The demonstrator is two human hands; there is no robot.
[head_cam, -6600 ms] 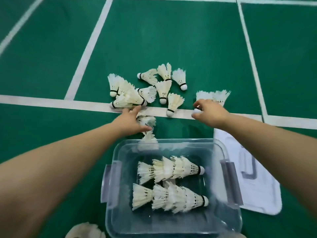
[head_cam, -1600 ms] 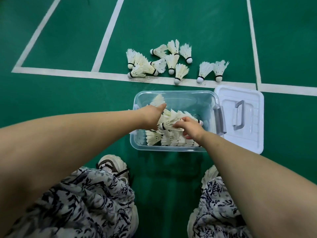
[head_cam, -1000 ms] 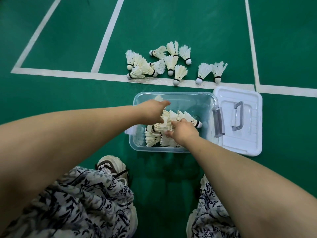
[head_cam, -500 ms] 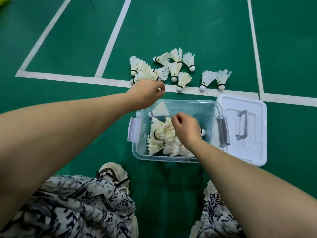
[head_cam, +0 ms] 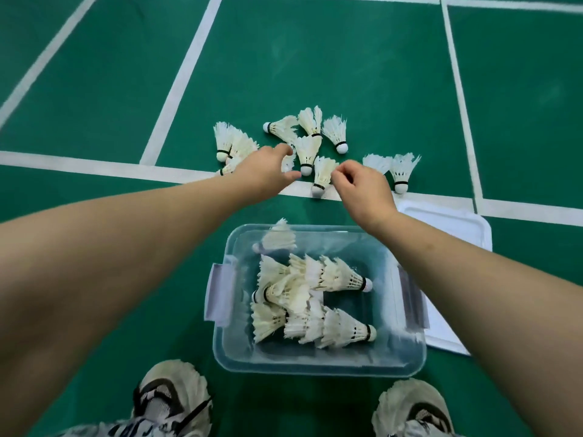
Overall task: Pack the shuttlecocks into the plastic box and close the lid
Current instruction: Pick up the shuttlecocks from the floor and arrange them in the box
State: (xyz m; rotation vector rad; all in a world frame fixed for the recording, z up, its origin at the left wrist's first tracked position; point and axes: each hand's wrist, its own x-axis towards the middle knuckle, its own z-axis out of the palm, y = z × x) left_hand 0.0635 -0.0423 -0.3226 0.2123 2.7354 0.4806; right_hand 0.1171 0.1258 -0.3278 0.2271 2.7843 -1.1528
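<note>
Shuttlecocks on floor: roughly ten lie clustered on the green court floor, far of the box, on and just beyond a white court line.
Shuttlecocks in box: several lie on their sides, nested in rows, most with cork tips pointing right; one leans at the far wall.
Plastic box: clear and uncovered, near centre.
Lid: white, flat on the floor just right of the box, partly hidden by the right forearm.
Left hand: over the left part of the cluster, fingers relaxed and spread, nothing visibly held.
Right hand: fingers curled, fingertips at the feather skirt of the nearest shuttlecock; whether the pinch has closed cannot be told.
Handling: judged very light. The feather skirts look thin and easily bent or crushed; the cork tips look firm.
Hold point: take the cork tip or the dark band just behind it, with light pressure. Avoid squeezing the skirt.
Stage: packing judged partly done; lid not yet fitted.
</note>
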